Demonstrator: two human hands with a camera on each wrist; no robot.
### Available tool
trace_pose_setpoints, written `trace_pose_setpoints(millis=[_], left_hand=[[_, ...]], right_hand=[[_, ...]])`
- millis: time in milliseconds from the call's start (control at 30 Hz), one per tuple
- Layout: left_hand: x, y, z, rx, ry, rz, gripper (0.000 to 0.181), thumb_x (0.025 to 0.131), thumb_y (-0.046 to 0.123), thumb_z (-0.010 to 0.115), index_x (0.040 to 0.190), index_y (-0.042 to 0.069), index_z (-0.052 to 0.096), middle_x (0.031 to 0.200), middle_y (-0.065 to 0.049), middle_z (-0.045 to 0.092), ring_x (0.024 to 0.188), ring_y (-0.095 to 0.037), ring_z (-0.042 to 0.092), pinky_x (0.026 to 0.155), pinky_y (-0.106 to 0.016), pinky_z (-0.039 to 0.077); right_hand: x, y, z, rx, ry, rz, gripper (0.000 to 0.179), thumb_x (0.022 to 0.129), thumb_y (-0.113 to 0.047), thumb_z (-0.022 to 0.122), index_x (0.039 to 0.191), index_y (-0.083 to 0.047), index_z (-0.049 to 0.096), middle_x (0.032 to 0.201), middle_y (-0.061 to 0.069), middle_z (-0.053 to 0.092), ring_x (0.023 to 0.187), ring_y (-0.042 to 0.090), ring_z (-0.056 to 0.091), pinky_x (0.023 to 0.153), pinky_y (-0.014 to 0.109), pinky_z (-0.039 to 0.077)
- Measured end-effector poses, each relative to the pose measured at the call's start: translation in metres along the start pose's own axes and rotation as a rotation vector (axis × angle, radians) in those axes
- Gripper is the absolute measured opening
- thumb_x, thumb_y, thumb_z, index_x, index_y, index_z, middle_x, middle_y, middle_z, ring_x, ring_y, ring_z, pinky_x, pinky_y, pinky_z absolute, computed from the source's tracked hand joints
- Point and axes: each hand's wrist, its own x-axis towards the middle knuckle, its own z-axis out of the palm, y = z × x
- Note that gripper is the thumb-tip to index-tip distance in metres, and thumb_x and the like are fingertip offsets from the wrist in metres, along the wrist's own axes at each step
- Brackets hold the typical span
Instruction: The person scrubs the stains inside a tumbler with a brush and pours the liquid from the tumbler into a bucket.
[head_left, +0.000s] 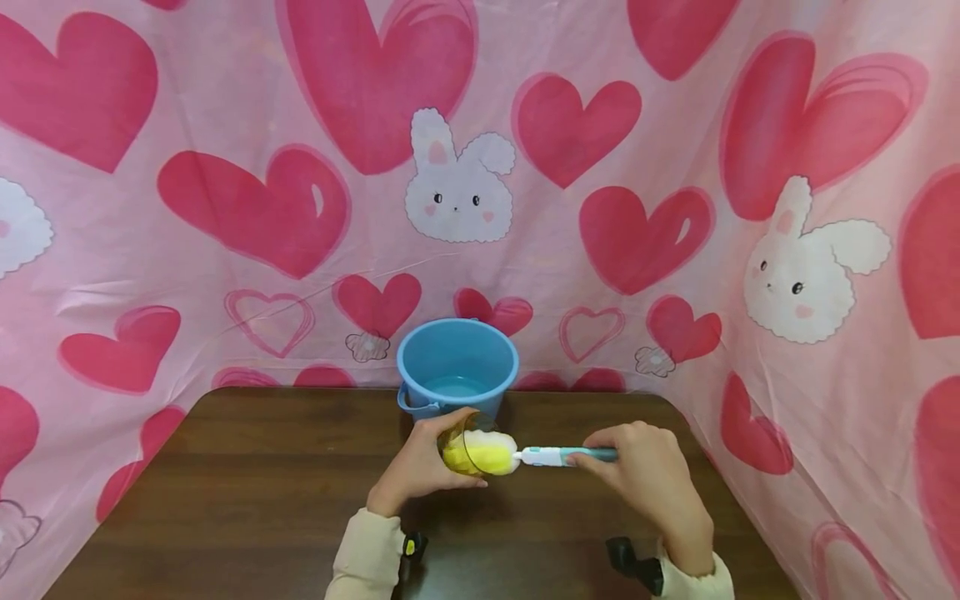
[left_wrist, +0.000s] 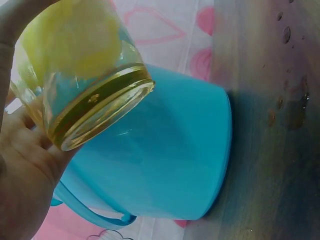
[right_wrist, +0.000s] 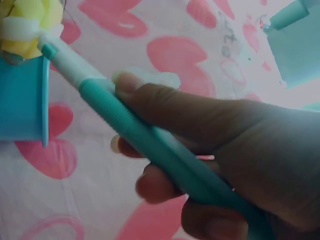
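Observation:
My left hand [head_left: 416, 467] holds a clear amber glass cup [left_wrist: 102, 102], tipped sideways with its mouth toward the right. A cup brush with a yellow and white sponge head [head_left: 491, 456] reaches into the cup, and part of the sponge shows outside the rim. My right hand [head_left: 651, 471] grips the brush by its white and teal handle [right_wrist: 112, 107], thumb along the top and fingers curled beneath. Both hands are above the table, in front of a blue bucket [left_wrist: 170, 145].
The bucket stands at the back edge of the dark wooden table [head_left: 285, 500], its handle hanging down, with what looks like water inside. Water drops [left_wrist: 286, 35] lie on the tabletop. A pink cloth [head_left: 247, 100] with hearts and rabbits hangs behind and at the sides.

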Motion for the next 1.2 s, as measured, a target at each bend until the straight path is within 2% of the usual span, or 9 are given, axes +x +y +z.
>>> trace_pose_setpoints(millis=[100, 233, 333, 433, 567, 733, 967, 1133, 1200], left_hand=[[0.0, 0.0, -0.001, -0.002, -0.014, -0.024, 0.087, 0.062, 0.028, 0.099, 0.139, 0.023, 0.059, 0.13, 0.007, 0.067, 0.116, -0.016, 0.062, 0.1, -0.039, 0.054], [-0.001, 0.001, -0.001, -0.015, -0.025, -0.057, 0.085, 0.065, 0.03, 0.098, 0.14, 0.022, 0.058, 0.131, 0.01, 0.065, 0.117, -0.015, 0.06, 0.1, -0.039, 0.055], [0.0, 0.002, -0.001, -0.033, -0.037, -0.063, 0.084, 0.067, 0.031, 0.097, 0.14, 0.023, 0.057, 0.132, 0.012, 0.065, 0.117, -0.015, 0.06, 0.1, -0.04, 0.055], [0.001, 0.003, -0.002, -0.047, -0.046, -0.058, 0.084, 0.066, 0.032, 0.097, 0.14, 0.027, 0.056, 0.13, 0.014, 0.064, 0.116, -0.014, 0.06, 0.1, -0.039, 0.054], [0.001, 0.002, -0.001, -0.055, -0.048, -0.045, 0.085, 0.066, 0.033, 0.097, 0.139, 0.031, 0.055, 0.129, 0.013, 0.064, 0.114, -0.015, 0.06, 0.1, -0.038, 0.055], [0.0, 0.002, 0.0, -0.047, -0.043, -0.037, 0.085, 0.065, 0.035, 0.097, 0.139, 0.032, 0.055, 0.128, 0.012, 0.065, 0.113, -0.015, 0.061, 0.099, -0.037, 0.055], [-0.001, 0.005, -0.001, -0.05, -0.002, -0.065, 0.084, 0.066, 0.033, 0.097, 0.14, 0.031, 0.056, 0.13, 0.014, 0.065, 0.116, -0.014, 0.06, 0.1, -0.039, 0.055], [0.0, 0.006, -0.004, -0.044, 0.001, -0.078, 0.086, 0.067, 0.032, 0.097, 0.142, 0.022, 0.057, 0.131, 0.012, 0.064, 0.117, -0.016, 0.059, 0.1, -0.039, 0.054], [-0.001, 0.006, -0.005, -0.049, 0.004, -0.087, 0.086, 0.066, 0.03, 0.097, 0.142, 0.021, 0.057, 0.132, 0.011, 0.064, 0.117, -0.017, 0.059, 0.1, -0.039, 0.054]], right_hand=[[0.002, 0.002, 0.003, 0.014, 0.043, -0.05, 0.02, 0.068, -0.043, 0.093, 0.076, -0.03, 0.08, 0.065, -0.022, 0.066, 0.06, -0.001, 0.053, 0.054, 0.025, 0.043], [0.004, 0.012, 0.006, 0.063, 0.158, -0.09, 0.02, 0.064, -0.039, 0.095, 0.074, -0.03, 0.08, 0.066, -0.021, 0.069, 0.058, -0.003, 0.055, 0.052, 0.024, 0.043], [0.003, 0.021, 0.005, 0.092, 0.229, -0.085, 0.021, 0.063, -0.036, 0.096, 0.075, -0.03, 0.08, 0.066, -0.021, 0.069, 0.056, -0.005, 0.052, 0.049, 0.022, 0.041], [0.002, 0.026, 0.001, 0.108, 0.26, -0.047, 0.022, 0.063, -0.033, 0.097, 0.078, -0.029, 0.082, 0.068, -0.018, 0.071, 0.056, -0.003, 0.052, 0.049, 0.023, 0.041], [0.0, 0.029, -0.003, 0.098, 0.271, 0.007, 0.023, 0.063, -0.03, 0.097, 0.082, -0.028, 0.083, 0.07, -0.015, 0.073, 0.058, 0.001, 0.056, 0.049, 0.026, 0.042], [0.001, 0.027, -0.001, 0.079, 0.267, 0.019, 0.022, 0.064, -0.033, 0.096, 0.08, -0.028, 0.083, 0.068, -0.015, 0.073, 0.058, 0.005, 0.059, 0.049, 0.026, 0.041], [0.006, 0.019, 0.011, 0.086, 0.235, -0.034, 0.02, 0.064, -0.036, 0.096, 0.074, -0.026, 0.081, 0.062, -0.018, 0.068, 0.054, -0.003, 0.044, 0.049, 0.022, 0.037], [0.009, 0.012, 0.015, 0.071, 0.239, -0.081, 0.02, 0.064, -0.039, 0.095, 0.072, -0.029, 0.08, 0.06, -0.021, 0.066, 0.053, -0.004, 0.042, 0.049, 0.021, 0.036], [0.008, 0.01, 0.015, 0.066, 0.246, -0.098, 0.02, 0.063, -0.039, 0.095, 0.072, -0.029, 0.08, 0.06, -0.021, 0.066, 0.053, -0.005, 0.042, 0.048, 0.02, 0.036]])
